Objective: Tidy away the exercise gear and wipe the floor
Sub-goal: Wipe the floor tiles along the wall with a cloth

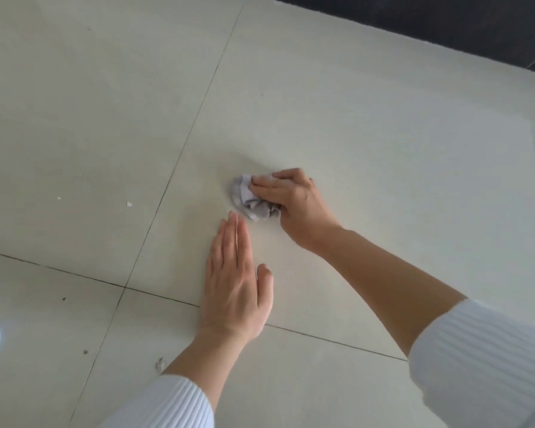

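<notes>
Left hand (237, 282) flat, spread on floor (383, 149); right hand (294, 202) grip pinching half-hidden cloth (247, 197).

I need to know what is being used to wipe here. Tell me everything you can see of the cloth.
The cloth is a small grey-white rag, soft and crumpled into a wad, with faint stripes or folds. It lies pressed on the pale floor tile, under the fingers of the right hand, which grips it from the right. The flat left hand lies close by, not touching it.
</notes>
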{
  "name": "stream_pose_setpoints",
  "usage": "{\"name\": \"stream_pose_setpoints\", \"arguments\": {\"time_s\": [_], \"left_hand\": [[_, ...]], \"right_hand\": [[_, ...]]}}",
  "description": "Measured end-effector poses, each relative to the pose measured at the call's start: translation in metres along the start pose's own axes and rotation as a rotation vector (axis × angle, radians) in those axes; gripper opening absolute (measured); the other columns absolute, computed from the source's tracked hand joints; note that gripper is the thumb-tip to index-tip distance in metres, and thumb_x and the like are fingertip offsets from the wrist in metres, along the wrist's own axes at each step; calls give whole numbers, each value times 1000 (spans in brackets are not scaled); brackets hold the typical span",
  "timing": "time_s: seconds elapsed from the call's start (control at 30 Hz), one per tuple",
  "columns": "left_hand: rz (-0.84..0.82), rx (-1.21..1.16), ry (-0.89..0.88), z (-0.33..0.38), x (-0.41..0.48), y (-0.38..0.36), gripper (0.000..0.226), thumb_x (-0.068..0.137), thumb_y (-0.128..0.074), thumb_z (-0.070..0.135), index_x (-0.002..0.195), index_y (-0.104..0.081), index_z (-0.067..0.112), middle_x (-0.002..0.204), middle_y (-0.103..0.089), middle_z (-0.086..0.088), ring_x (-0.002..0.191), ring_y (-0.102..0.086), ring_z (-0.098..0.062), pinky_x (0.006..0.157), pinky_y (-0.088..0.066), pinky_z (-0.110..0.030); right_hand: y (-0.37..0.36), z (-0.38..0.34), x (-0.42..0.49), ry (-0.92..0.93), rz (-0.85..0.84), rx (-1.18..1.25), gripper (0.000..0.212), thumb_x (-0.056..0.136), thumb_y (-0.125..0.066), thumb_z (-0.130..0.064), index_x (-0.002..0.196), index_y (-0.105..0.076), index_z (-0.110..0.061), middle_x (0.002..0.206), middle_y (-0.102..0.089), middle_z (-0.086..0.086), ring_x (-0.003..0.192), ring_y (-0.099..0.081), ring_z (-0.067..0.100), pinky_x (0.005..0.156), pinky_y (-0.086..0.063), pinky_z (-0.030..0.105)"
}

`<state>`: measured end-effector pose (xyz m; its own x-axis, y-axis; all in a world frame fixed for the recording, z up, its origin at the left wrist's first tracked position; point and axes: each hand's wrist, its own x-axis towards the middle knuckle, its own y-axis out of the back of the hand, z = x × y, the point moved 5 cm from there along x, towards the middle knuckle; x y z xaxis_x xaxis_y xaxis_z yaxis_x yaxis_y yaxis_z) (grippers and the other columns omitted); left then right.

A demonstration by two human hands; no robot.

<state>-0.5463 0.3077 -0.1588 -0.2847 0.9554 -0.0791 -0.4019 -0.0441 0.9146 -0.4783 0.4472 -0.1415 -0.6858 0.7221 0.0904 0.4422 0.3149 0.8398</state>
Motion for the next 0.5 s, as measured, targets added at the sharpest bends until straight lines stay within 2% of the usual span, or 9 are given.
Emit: {"name": "stream_pose_setpoints", "arguments": {"time_s": [0.13, 0.17, 0.23, 0.3, 0.33, 0.37, 0.43, 0.5], "left_hand": [[4, -36, -11, -2, 0, -1, 72, 84, -25, 26, 148, -16, -4, 157, -17, -19, 146, -14, -29, 117, -8, -35], [7, -18, -19, -2, 1, -2, 71, 85, -25, 27, 148, -17, -5, 156, -19, -20, 145, -15, -30, 117, -9, -36], [20, 15, -31, -2, 2, -3, 70, 86, -26, 28, 147, -20, -6, 155, -22, -21, 145, -17, -32, 117, -11, -38], [19, 22, -52, -1, 2, -4, 71, 87, -25, 31, 147, -21, -7, 155, -21, -22, 145, -17, -33, 118, -12, -39], [16, 22, -63, 0, 2, -5, 71, 88, -24, 33, 147, -21, -6, 155, -21, -22, 145, -16, -33, 119, -13, -40], [15, 21, -69, 0, 3, -5, 72, 88, -23, 35, 147, -22, -6, 155, -21, -22, 144, -16, -34, 119, -13, -41], [23, 6, -72, -1, 3, -5, 71, 88, -24, 35, 146, -25, -6, 154, -22, -22, 144, -16, -35, 119, -14, -42], [28, -17, -77, -1, 3, -3, 70, 87, -25, 33, 145, -28, -6, 153, -24, -23, 143, -17, -36, 118, -13, -43]], "right_hand": [[24, -1, -98, -7, -54, -43, 53, 71, -49, 3, 113, -72, -20, 119, -67, -9, 107, -58, 25, 88, -47, 37], [35, 6, -117, -52, -19, -66, 54, 70, -49, 6, 112, -72, -19, 119, -67, -7, 107, -58, 25, 88, -49, 38], [63, 42, -148, -346, 144, -64, 48, 75, -52, 10, 110, -73, -16, 116, -69, 1, 104, -61, 26, 86, -52, 36], [84, 83, -180, -776, 364, -5, 29, 85, -50, -4, 97, -72, -18, 94, -69, 5, 83, -60, 28, 70, -49, 29], [87, 89, -191, -910, 425, -31, 26, 86, -48, -9, 94, -69, -22, 85, -62, 4, 74, -51, 25, 64, -45, 27], [81, 84, -194, -953, 415, -115, 29, 85, -46, -8, 96, -67, -26, 84, -55, 4, 76, -48, 22, 67, -44, 26], [56, 44, -190, -823, 410, -144, 46, 79, -46, 1, 103, -67, -31, 94, -58, 7, 88, -49, 22, 83, -49, 34], [23, -18, -197, -607, 332, -118, 55, 74, -45, 5, 114, -68, -25, 115, -66, 0, 96, -55, 28, 84, -51, 38]]}}
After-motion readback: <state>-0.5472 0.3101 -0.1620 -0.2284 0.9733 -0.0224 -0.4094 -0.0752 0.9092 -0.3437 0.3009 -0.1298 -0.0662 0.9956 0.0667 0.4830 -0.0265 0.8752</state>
